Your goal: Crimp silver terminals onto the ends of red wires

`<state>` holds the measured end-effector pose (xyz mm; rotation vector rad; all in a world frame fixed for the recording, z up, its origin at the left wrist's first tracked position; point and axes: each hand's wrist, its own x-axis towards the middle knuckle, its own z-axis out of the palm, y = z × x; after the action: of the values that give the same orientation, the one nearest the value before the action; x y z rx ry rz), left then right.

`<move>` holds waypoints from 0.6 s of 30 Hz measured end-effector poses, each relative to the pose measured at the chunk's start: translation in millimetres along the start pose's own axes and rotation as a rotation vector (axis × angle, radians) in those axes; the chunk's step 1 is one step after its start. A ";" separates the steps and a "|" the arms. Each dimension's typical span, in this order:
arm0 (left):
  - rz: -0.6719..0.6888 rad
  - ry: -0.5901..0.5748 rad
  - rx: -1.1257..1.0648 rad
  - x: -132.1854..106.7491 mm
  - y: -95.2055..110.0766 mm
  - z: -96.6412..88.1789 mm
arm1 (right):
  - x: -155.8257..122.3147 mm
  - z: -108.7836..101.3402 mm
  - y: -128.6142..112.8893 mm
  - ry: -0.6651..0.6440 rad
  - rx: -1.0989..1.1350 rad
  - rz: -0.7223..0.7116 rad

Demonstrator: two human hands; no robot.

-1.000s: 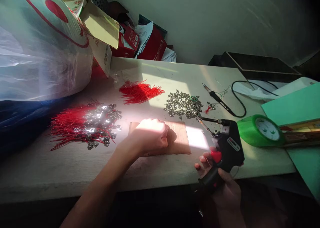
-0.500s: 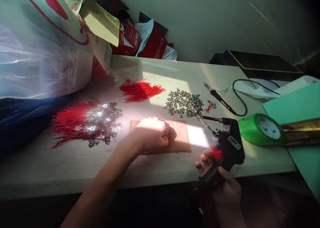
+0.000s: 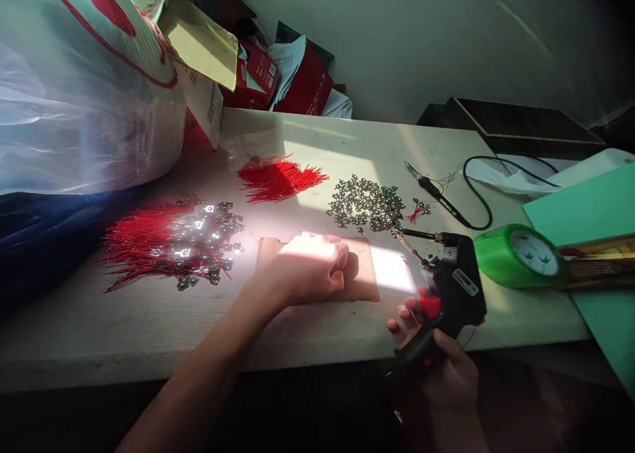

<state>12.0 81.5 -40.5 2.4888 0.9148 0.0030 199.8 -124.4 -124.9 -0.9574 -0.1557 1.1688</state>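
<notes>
My left hand rests in a closed fist on a flat tan pad, and nothing shows in its fingers. My right hand grips a black soldering gun with a red trigger, its thin metal tip reaching toward the pad's upper right corner. Left of the pad lies a heap of red wires mixed with metal terminals. A loose bundle of red wires sits further back. A pile of small metal terminals lies behind the pad.
The pale workbench ends in a front edge below my hands. A corded soldering iron lies at the back right, beside a green tape roll and green boards. A large plastic-wrapped bundle fills the left side.
My left fist has shifted slightly right across the pad. The soldering gun and my right hand stay almost still.
</notes>
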 end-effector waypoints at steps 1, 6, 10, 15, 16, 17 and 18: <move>0.004 0.006 0.004 -0.1 0.2 0.0 | -0.2 -0.2 0.3 0.009 0.011 0.000; 0.004 0.062 -0.055 1.2 3.2 0.3 | -1.7 0.7 3.7 0.022 0.037 0.006; -0.011 0.276 -0.112 10.7 -0.5 8.5 | -2.1 -0.2 5.4 0.028 0.045 -0.003; 0.039 0.386 -0.048 32.8 -17.4 14.1 | 0.1 -4.4 2.9 0.013 -0.015 0.031; 0.048 0.383 -0.042 36.6 -19.7 12.6 | 0.5 -4.1 2.4 0.000 -0.029 0.033; 0.058 0.374 -0.034 39.9 -21.2 10.4 | 0.8 -3.4 2.1 -0.011 -0.038 0.035; 0.065 0.363 -0.021 42.6 -22.0 7.8 | 1.0 -2.5 2.1 -0.013 -0.038 0.033</move>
<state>32.9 118.5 -64.0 2.5419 0.9658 0.4979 200.2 -124.8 -128.3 -0.9892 -0.1733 1.2059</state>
